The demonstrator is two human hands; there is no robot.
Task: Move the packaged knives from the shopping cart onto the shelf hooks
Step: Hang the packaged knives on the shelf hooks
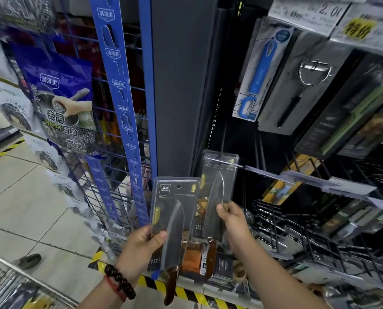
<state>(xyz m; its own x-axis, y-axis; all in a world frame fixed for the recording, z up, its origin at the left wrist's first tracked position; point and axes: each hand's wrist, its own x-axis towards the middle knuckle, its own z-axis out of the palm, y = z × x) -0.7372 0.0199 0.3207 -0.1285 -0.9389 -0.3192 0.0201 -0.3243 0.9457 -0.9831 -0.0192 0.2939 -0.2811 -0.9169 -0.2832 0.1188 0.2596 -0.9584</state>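
Observation:
My left hand [141, 244] grips a packaged chef knife [175, 210] by its lower left edge, thumb on the front; the pack stands upright in front of the shelf, its wooden handle pointing down. My right hand [232, 221] pinches a second packaged knife [218, 188] at mid-height. That pack's top sits at a shelf hook [241, 166] on the dark rack; I cannot tell whether the hook passes through its hole. The shopping cart [12, 286] shows at the lower left, with packs inside.
Several bare wire hooks [319, 219] stick out of the rack to the right. Peelers [304, 85] in packs hang above. A blue wire rack [119, 108] with scourer bags stands to the left. A yellow-black striped edge [186, 293] marks the shelf base.

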